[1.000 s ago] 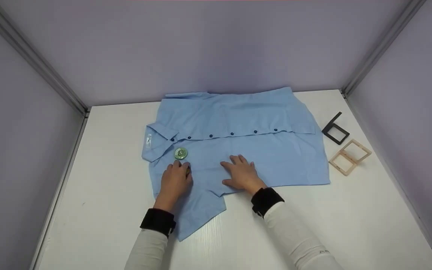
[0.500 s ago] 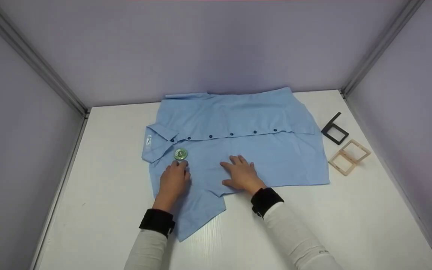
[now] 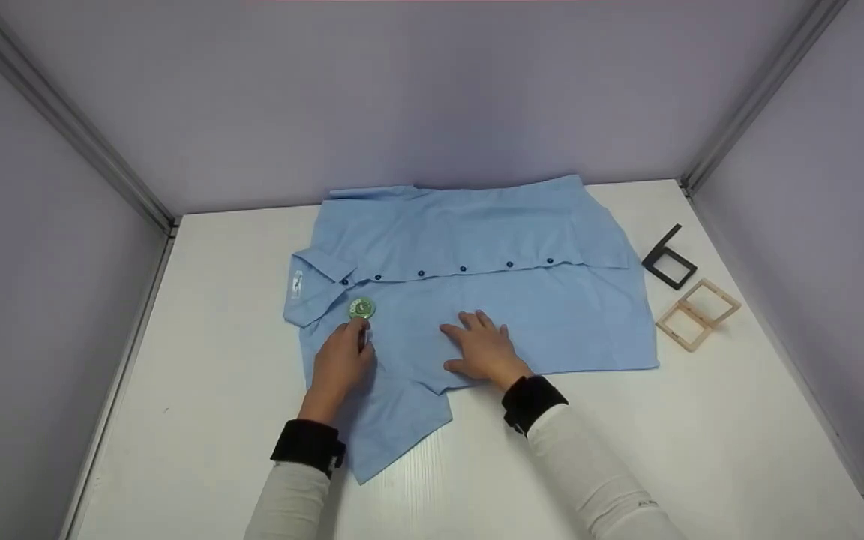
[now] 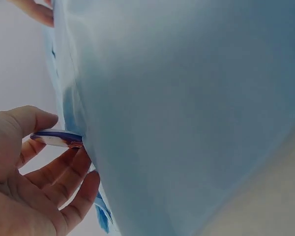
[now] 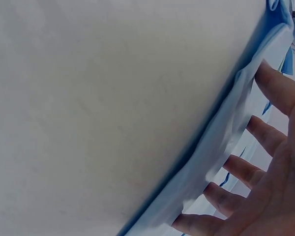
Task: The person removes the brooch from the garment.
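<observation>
A light blue short-sleeved shirt (image 3: pixel 507 225) lies flat on the white table, its collar to the left and dark buttons along its front. On the shirt below the collar rests a round green badge (image 3: pixel 361 307). My left hand (image 3: pixel 343 360) is just below it, pinching a second badge (image 4: pixel 59 138) between thumb and fingers. That badge is seen edge-on in the left wrist view, with a purple rim and a printed face, its far end right at the cloth. My right hand (image 3: pixel 483 349) rests on the shirt's near half, fingers spread; its fingertips (image 5: pixel 263 71) touch the cloth.
To the right of the shirt stand a black hinged frame (image 3: pixel 672 266), opened out, and a light wooden hinged frame (image 3: pixel 700 315). Pale panels (image 3: pixel 432 97) close in the table (image 3: pixel 199 337) at the back and both sides.
My left hand has shifted slightly left and turned, and the edge of the badge it holds shows between its fingers. The right hand, green badge and shirt stay in place.
</observation>
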Tool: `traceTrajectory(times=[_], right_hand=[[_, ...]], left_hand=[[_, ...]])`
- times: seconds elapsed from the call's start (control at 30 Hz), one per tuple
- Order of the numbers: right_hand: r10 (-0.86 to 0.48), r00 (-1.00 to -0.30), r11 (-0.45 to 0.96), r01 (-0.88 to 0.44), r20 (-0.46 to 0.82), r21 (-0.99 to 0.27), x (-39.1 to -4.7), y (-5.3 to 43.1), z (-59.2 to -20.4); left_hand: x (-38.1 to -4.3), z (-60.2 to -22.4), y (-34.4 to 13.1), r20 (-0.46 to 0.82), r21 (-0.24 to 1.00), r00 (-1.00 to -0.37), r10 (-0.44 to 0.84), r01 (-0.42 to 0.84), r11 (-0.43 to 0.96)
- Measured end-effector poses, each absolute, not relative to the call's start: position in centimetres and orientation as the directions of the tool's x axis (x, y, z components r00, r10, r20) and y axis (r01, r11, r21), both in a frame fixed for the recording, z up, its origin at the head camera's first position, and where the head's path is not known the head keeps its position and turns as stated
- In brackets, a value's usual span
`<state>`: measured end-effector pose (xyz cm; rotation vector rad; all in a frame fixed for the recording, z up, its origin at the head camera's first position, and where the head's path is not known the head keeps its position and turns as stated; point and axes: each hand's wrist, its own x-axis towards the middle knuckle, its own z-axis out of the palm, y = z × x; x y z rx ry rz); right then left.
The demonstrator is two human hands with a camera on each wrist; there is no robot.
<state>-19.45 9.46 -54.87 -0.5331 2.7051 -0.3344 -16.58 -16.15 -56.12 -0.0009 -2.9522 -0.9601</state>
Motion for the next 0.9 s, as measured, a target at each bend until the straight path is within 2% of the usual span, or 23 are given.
traceTrajectory(times=[0.27, 0.53, 0.9], right_hand=[[-0.413, -0.863, 0.899, -0.335, -0.292, -0.281, -19.5, 9.5, -54.9], [-0.41, -0.866, 0.898, -0.328, -0.288, -0.292, -19.5, 9.5, -55.0], [-0.427, -0.861, 0.89, -0.345, -0.276, -0.299, -19.3, 9.6, -55.0]], left_hand=[[-16.9, -56.0, -16.7, -0.023, 0.775, -0.998, -0.056, -0.053, 0.629], [-16.7, -56.3, -17.5, -0.103, 0.825, -0.991, -0.084, -0.132, 0.549], [-16.5, -56.4, -17.9, -0.134, 0.892, -0.981, -0.138, -0.18, 0.415]])
